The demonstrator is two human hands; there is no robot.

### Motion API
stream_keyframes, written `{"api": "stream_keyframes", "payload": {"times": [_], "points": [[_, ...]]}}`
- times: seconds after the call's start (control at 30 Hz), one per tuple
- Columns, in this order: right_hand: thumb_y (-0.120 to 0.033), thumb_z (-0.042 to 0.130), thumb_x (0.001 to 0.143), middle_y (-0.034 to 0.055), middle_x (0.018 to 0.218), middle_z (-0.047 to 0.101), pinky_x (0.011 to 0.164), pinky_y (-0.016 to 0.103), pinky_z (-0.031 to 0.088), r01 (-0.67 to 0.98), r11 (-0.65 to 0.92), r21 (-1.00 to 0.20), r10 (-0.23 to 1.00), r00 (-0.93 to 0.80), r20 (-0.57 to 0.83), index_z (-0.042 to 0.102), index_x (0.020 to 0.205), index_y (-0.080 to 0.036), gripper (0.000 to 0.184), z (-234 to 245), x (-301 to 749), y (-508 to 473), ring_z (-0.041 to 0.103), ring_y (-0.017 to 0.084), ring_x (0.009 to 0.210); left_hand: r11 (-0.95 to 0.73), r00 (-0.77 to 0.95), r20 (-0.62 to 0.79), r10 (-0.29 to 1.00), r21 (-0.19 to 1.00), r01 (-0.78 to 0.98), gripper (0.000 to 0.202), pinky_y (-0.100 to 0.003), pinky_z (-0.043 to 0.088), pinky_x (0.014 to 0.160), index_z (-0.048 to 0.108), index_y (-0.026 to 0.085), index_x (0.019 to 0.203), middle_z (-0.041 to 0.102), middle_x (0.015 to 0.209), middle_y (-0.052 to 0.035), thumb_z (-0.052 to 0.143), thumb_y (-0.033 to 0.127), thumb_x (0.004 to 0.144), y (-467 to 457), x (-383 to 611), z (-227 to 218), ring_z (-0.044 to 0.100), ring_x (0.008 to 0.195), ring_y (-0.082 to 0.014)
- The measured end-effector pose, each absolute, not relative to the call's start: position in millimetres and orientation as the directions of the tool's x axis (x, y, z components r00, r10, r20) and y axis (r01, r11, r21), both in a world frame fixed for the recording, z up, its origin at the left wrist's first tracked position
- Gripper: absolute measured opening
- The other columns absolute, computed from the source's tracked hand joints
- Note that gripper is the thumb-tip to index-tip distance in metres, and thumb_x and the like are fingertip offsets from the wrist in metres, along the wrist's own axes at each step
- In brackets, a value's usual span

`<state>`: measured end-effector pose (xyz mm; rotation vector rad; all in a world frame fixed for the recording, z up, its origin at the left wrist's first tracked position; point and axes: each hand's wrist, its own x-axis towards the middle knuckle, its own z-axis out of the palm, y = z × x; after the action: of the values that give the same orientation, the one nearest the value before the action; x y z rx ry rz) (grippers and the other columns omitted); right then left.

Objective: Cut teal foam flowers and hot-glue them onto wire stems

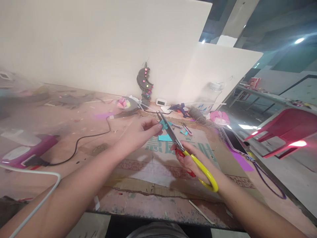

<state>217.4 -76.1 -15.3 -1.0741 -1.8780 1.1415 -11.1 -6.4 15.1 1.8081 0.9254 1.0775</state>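
Observation:
Between the thumb and fingers of my left hand (pixel 146 130) is a small teal cut piece (pixel 164 124); whether it is paper or felt I cannot tell. My right hand (pixel 189 158) grips scissors (pixel 173 135) with yellow and red handles. Their blades are slightly parted and point up and left, right beside the teal piece. Beneath the hands lies a turquoise sheet (pixel 165 137) on a printed board (pixel 183 142). A smaller turquoise scrap (pixel 183 132) rests to the right, near small pink-handled pliers or snips (pixel 187 129).
A dark crescent-moon decoration (pixel 143 78) with coloured dots leans on the white wall panel. Along the back are a glue gun (pixel 180 108), grey twine (pixel 198 115), a clear jar (pixel 210 96) and a small white clock (pixel 161 102). A phone (pixel 232 140) lies right; a cable (pixel 76 145) crosses the left.

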Motion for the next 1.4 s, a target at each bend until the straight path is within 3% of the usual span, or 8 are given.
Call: {"api": "stream_keyframes", "payload": {"times": [0.4, 0.63, 0.87, 1.17, 1.4], "points": [[-0.081, 0.048, 0.083, -0.0047, 0.07, 0.038, 0.044, 0.022, 0.024, 0.301, 0.281, -0.911, 0.899, -0.415, 0.14, 0.053, 0.11, -0.018, 0.068, -22.2, 219.4, -72.8, 0.027, 0.008, 0.052, -0.358, 0.336, 0.297, 0.894, 0.924, 0.137, 0.029, -0.024, 0.048, 0.055, 0.062, 0.019, 0.074, 0.071, 0.072, -0.0017, 0.064, 0.046, 0.086, -4.7, -12.3, 16.9, 0.063, 0.062, -0.0145], [-0.082, 0.048, 0.082, -0.0036, 0.073, 0.04, 0.046, 0.022, 0.028, 0.331, 0.235, -0.914, 0.906, -0.414, 0.084, 0.051, 0.109, -0.017, 0.071, -9.7, 216.1, -77.9, 0.03, 0.009, 0.055, -0.345, 0.311, 0.292, 0.905, 0.93, 0.13, 0.027, -0.025, 0.049, 0.057, 0.061, 0.02, 0.074, 0.072, 0.075, -0.0024, 0.065, 0.044, 0.085, -5.2, -12.5, 19.0, 0.064, 0.064, -0.0151], [-0.079, 0.05, 0.083, -0.005, 0.069, 0.037, 0.045, 0.022, 0.024, 0.306, 0.267, -0.914, 0.897, -0.425, 0.12, 0.054, 0.109, -0.017, 0.067, -18.5, 219.6, -74.2, 0.027, 0.008, 0.052, -0.395, 0.307, 0.337, 0.89, 0.907, 0.15, 0.027, -0.025, 0.049, 0.065, 0.063, 0.019, 0.077, 0.071, 0.078, -0.0023, 0.063, 0.043, 0.088, 2.3, -17.1, 12.8, 0.067, 0.078, -0.0178], [-0.084, 0.049, 0.08, -0.0036, 0.073, 0.039, 0.046, 0.022, 0.026, 0.329, 0.217, -0.919, 0.915, -0.396, 0.075, 0.054, 0.111, -0.016, 0.075, -11.7, 214.9, -78.4, 0.03, 0.009, 0.055, -0.354, 0.335, 0.316, 0.888, 0.933, 0.06, 0.034, -0.03, 0.053, 0.076, 0.062, 0.018, 0.08, 0.071, 0.079, -0.0029, 0.064, 0.051, 0.088, 5.7, -15.7, 8.4, 0.068, 0.078, -0.0169], [-0.083, 0.046, 0.082, -0.0044, 0.072, 0.037, 0.047, 0.023, 0.028, 0.32, 0.221, -0.921, 0.911, -0.404, 0.078, 0.05, 0.116, -0.017, 0.074, -15.2, 212.8, -78.5, 0.029, 0.009, 0.054, -0.202, 0.336, 0.206, 0.919, 0.978, -0.048, 0.029, -0.024, 0.051, 0.059, 0.062, 0.018, 0.079, 0.072, 0.075, -0.003, 0.071, 0.046, 0.082, -1.7, -7.7, 12.2, 0.069, 0.075, -0.0176]]}}
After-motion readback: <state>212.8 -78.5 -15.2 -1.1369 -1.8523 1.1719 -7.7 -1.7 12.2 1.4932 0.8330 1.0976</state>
